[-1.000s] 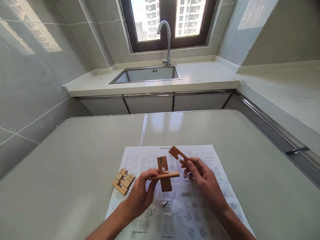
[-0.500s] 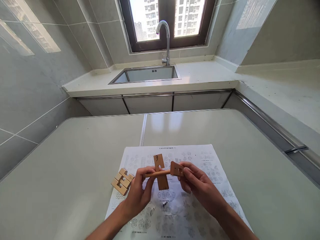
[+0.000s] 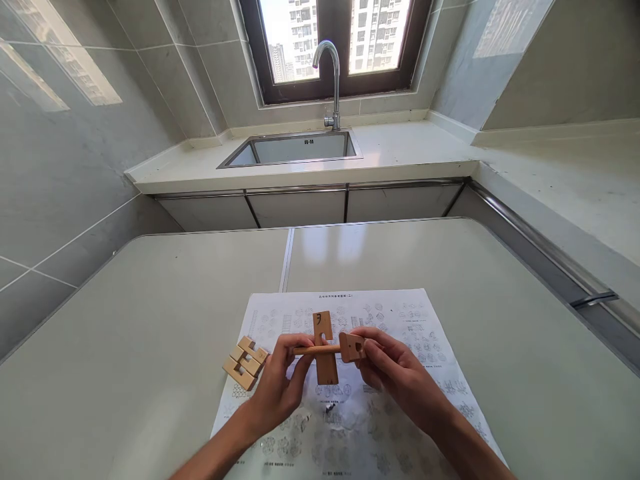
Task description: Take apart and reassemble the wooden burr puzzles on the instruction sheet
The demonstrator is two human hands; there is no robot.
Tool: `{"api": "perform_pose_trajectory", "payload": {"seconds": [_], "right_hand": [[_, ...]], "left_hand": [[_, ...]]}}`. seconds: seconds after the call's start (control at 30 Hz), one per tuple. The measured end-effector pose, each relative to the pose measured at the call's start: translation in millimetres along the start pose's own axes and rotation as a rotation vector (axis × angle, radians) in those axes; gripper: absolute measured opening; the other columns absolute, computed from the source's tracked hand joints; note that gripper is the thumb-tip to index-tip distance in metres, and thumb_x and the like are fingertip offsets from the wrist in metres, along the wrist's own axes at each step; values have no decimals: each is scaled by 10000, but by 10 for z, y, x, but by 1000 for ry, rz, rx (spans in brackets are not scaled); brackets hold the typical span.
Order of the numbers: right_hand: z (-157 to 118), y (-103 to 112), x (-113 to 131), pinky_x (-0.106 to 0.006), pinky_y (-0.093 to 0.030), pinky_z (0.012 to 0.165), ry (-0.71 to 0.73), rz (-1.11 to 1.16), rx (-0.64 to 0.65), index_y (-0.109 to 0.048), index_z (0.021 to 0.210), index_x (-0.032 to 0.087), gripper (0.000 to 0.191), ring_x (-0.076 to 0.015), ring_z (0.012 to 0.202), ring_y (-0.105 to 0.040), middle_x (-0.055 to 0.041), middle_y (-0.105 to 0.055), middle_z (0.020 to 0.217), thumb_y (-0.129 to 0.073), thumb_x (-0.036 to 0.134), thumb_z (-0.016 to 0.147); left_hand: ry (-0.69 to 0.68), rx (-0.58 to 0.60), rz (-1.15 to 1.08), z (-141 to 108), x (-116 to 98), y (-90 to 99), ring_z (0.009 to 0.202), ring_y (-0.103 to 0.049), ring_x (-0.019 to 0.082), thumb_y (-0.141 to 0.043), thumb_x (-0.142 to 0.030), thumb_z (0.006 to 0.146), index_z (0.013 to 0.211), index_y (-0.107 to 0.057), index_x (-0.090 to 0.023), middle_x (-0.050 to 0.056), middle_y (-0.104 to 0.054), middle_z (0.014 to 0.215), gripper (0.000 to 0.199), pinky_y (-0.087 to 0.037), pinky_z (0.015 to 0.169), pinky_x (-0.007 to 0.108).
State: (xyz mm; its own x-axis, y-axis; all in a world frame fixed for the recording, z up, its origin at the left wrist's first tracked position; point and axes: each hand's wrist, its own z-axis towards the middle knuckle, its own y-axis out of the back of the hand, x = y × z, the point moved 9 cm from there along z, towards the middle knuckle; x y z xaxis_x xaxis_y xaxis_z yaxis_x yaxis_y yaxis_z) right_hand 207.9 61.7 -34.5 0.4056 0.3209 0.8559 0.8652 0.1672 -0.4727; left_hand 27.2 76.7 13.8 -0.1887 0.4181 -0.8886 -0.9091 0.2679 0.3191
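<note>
Above the printed sheet, my left hand [image 3: 283, 383] is closed, its thumb and fingertips pinching a thin wooden rod [image 3: 327, 349]. The rod crosses in front of a flat wooden puzzle piece [image 3: 327, 369], which stands upright, has a notch or hole near its middle and a dark mark at its top. Whether the left fingertips also grip this piece is hidden. My right hand [image 3: 395, 363] pinches a small wooden plate [image 3: 349, 347] with a hole in it, at the rod's right end. The plate touches or nearly touches the rod; I cannot tell if they are joined.
Interlocked pale wooden blocks [image 3: 245, 363] lie left of my left hand, at the edge of the printed sheet [image 3: 400, 307]. The sheet lies on a light table [image 3: 200, 280]. Beyond stand a counter [image 3: 400, 143], a sink [image 3: 290, 161] and a faucet [image 3: 336, 80].
The upright flat piece has shifted slightly right and down and stands straighter. The small plate has moved a little left with my right hand and turned slightly.
</note>
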Motion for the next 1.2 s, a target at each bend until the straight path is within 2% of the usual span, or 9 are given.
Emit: {"api": "perform_pose_trajectory", "payload": {"seconds": [0.27, 0.47, 0.6, 0.77, 0.83, 0.9, 1.0, 1.07, 1.2], "right_hand": [[18, 57, 29, -309, -387, 680, 30, -114, -61, -746, 1184, 256, 374, -146, 672, -446, -7, -596, 806, -679, 567, 987], [37, -132, -2, -290, -403, 654, 5, -81, 53, -742, 1161, 231, 394, -110, 630, -461, -15, -641, 862, -706, 574, 969], [55, -181, -68, -281, -422, 618, -13, -45, 79, -721, 1138, 210, 421, -108, 579, -488, 8, -632, 760, -710, 591, 959], [63, -151, -77, -311, -480, 720, -19, -20, 58, -701, 1084, 213, 392, -141, 638, -575, 16, -659, 701, -725, 581, 952], [62, -153, -81, -321, -489, 736, -26, -5, 59, -698, 1070, 216, 384, -151, 660, -592, 11, -674, 717, -743, 574, 939], [60, -162, -89, -329, -493, 740, -31, 0, 67, -697, 1068, 218, 376, -157, 659, -595, 16, -668, 701, -746, 568, 939], [53, -193, -87, -333, -496, 749, -25, -12, 96, -693, 1070, 218, 358, -158, 659, -596, 20, -662, 693, -733, 554, 955], [50, -208, -72, -333, -498, 750, -16, -26, 112, -689, 1066, 217, 346, -159, 664, -599, 19, -665, 702, -735, 543, 957], [52, -208, -36, -324, -501, 734, -14, -36, 116, -680, 1039, 221, 337, -156, 660, -604, 18, -668, 707, -738, 543, 956]], "left_hand": [[60, 11, -84, -43, 147, 9, 1086, -701, 192, -498, -260, 1106, 1228, -522, -268, 81, -689, 1173, 125, -586, 928, 310], [1, 75, -62, -23, 33, -47, 1031, -690, 180, -455, -259, 1120, 1228, -502, -270, 79, -674, 1156, 118, -574, 865, 280], [-20, 106, 7, -14, -36, -71, 949, -676, 171, -440, -270, 1123, 1234, -484, -272, 61, -681, 1098, 119, -559, 837, 274], [-62, 166, 88, -28, -89, -109, 994, -656, 215, -354, -380, 1133, 1287, -462, -263, 90, -636, 1115, 221, -563, 880, 347], [-120, 191, 90, -46, -128, -130, 1010, -647, 238, -462, -531, 1080, 1336, -435, -267, 95, -613, 1132, 368, -567, 893, 377], [-129, 200, 84, -65, -116, -140, 1002, -651, 241, -672, -609, 952, 1374, -396, -283, 94, -592, 1174, 601, -578, 887, 378], [-69, 178, 103, -90, -25, -127, 1032, -669, 236, -860, -450, 843, 1385, -372, -316, 84, -576, 1227, 741, -588, 912, 370], [-44, 165, 104, -110, 18, -119, 1050, -679, 237, -875, -359, 837, 1378, -376, -326, 75, -581, 1230, 737, -592, 932, 380], [-9, 175, 67, -136, 50, -123, 1024, -709, 247, -893, -334, 816, 1403, -381, -332, 80, -625, 1212, 779, -610, 922, 399]]}}
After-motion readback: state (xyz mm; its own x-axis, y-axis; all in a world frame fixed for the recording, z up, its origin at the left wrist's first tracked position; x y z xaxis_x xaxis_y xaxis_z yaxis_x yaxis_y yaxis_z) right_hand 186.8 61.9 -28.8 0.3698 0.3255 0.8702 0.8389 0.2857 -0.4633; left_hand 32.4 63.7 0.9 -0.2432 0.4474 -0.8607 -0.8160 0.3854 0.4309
